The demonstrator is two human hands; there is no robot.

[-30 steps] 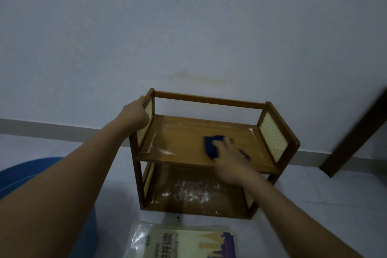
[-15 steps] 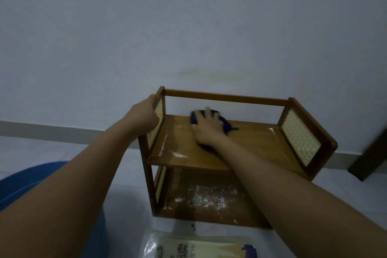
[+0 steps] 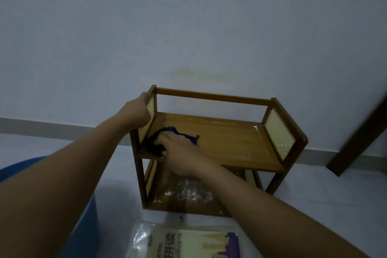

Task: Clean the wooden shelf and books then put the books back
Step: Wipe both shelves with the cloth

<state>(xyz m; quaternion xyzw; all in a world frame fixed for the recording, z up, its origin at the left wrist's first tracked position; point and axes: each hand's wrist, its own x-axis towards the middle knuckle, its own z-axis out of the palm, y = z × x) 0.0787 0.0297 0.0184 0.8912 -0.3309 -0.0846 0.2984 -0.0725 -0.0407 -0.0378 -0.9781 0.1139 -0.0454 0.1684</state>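
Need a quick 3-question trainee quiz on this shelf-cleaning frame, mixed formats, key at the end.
1. True or false: the left hand grips the top of the left side panel of the wooden shelf.
2. Multiple choice: the right hand presses the blue cloth on which spot? A) lower tier, B) upper tier, left end, C) upper tier, right end.
3. Fill in: the white powdery residue lies mostly on the ___ tier.

Key: 1 true; 2 B; 3 lower.
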